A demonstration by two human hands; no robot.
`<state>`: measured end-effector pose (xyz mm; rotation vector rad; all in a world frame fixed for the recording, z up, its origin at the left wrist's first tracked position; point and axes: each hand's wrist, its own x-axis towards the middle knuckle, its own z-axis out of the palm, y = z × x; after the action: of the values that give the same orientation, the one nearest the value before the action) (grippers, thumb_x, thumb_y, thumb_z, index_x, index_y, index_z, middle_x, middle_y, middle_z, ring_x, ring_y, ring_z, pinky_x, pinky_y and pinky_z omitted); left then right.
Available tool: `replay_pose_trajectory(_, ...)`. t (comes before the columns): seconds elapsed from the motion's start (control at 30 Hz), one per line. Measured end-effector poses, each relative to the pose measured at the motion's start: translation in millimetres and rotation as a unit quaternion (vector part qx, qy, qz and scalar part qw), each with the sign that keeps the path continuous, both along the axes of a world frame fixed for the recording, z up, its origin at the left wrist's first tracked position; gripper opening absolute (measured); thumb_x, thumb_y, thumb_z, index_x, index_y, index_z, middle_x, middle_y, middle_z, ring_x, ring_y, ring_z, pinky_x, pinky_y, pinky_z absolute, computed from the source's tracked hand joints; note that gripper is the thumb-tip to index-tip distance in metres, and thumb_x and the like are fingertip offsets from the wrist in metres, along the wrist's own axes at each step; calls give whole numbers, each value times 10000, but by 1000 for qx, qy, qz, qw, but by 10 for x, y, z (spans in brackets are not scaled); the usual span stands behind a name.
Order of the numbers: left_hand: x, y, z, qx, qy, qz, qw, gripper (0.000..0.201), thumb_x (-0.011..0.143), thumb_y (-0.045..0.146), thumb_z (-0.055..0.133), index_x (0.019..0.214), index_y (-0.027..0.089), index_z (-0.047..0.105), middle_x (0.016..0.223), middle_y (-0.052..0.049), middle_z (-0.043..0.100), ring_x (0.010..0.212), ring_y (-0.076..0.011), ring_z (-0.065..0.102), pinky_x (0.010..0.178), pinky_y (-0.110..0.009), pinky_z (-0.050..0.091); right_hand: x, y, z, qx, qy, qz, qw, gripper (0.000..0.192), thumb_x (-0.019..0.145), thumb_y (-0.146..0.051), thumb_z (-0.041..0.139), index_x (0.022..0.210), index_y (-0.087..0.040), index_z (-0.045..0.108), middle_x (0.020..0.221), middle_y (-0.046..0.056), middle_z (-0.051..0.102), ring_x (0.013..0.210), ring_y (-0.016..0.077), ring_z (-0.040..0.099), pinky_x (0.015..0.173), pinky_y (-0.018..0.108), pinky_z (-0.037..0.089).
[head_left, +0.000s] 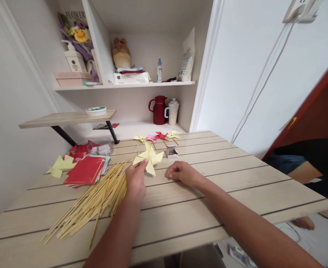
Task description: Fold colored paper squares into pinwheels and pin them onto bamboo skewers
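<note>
Now left hand (136, 178) pinches yellow pinwheel (149, 156).

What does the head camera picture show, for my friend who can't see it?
A person's left hand holds a yellow paper pinwheel over a wooden table, while the right hand rests closed on the table beside it. A pile of bamboo sticks and red paper squares lie to the left, and four finished pinwheels lie behind.

We read one word only — "FLOWER" — on the bouquet wrap (76, 22), far left shelf; other labels are too small.
</note>
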<state>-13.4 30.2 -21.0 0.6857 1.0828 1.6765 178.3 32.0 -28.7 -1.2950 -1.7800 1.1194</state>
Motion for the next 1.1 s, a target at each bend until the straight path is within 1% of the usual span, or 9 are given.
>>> replay_pose_trajectory(0.1, 8, -9, 2, 8, -8, -9, 1000, 297, 533, 265, 879, 752, 97, 767, 787, -85, 761, 735, -170, 688, 782, -296, 508, 27, -12, 38, -1, 24, -39, 999, 164, 712, -309, 663, 735, -177, 759, 594, 3, 643, 525, 125, 468, 546, 272, 343)
replay_pose_trajectory(0.27, 37, -29, -15, 2, -9, -17, 1000, 291, 546, 258, 876, 773, 109, 773, 778, -91, 769, 756, -198, 699, 791, -327, 519, -24, -77, 141, 118, 97, -108, 982, 192, 770, -386, 681, 787, -202, 734, 749, 18, 659, 696, 177, 536, 656, 302, 395)
replay_pose_trajectory(0.37, 60, -46, -21, 0, -3, -25, 1000, 301, 551, 275, 875, 779, 110, 767, 793, -97, 771, 763, -212, 705, 797, -344, 521, -111, -172, 206, 189, 75, -127, 971, 176, 806, -388, 684, 838, -225, 743, 699, 1, 557, 655, 171, 478, 633, 306, 376)
replay_pose_trajectory(0.47, 85, -71, -13, -4, 6, -36, 999, 313, 568, 295, 870, 804, 117, 770, 827, -108, 775, 796, -225, 715, 798, -343, 523, -194, -252, 253, 242, 46, -144, 958, 148, 800, -376, 718, 853, -243, 753, 716, 0, 512, 645, 170, 457, 638, 314, 377)
replay_pose_trajectory(0.7, 124, -105, -24, 7, 26, -68, 997, 366, 573, 349, 880, 833, 114, 773, 842, -121, 776, 799, -236, 717, 774, -337, 529, -275, -263, 273, 238, 28, -168, 956, 113, 769, -358, 754, 807, -252, 751, 734, 12, 528, 625, 173, 458, 601, 311, 371)
replay_pose_trajectory(0.9, 140, -105, -23, 4, 22, -73, 997, 337, 569, 345, 880, 792, 115, 775, 783, -101, 770, 717, -201, 699, 713, -307, 520, -316, -237, 250, 232, 41, -152, 960, 40, 776, -267, 724, 793, -238, 747, 709, 14, 541, 641, 182, 483, 607, 310, 378)
replay_pose_trajectory(0.97, 142, -108, -16, 2, 18, -73, 997, 333, 570, 338, 877, 793, 113, 775, 792, -103, 771, 709, -194, 694, 698, -301, 518, -315, -223, 239, 220, 43, -152, 963, 76, 756, -273, 746, 823, -236, 751, 712, 13, 545, 636, 181, 482, 606, 309, 383)
replay_pose_trajectory(1.03, 141, -111, -9, -10, 14, -65, 998, 332, 566, 330, 880, 791, 112, 772, 796, -103, 771, 712, -190, 693, 704, -298, 517, -307, -210, 225, 222, 48, -149, 962, 53, 777, -281, 726, 793, -235, 745, 712, 18, 547, 648, 186, 491, 615, 312, 391)
replay_pose_trajectory(1.1, 138, -113, -4, -15, 8, -60, 998, 342, 561, 331, 883, 797, 111, 770, 799, -104, 770, 728, -197, 697, 721, -308, 519, -297, -202, 209, 234, 50, -136, 961, 101, 810, -279, 688, 731, -234, 730, 712, 25, 543, 675, 195, 505, 633, 317, 402)
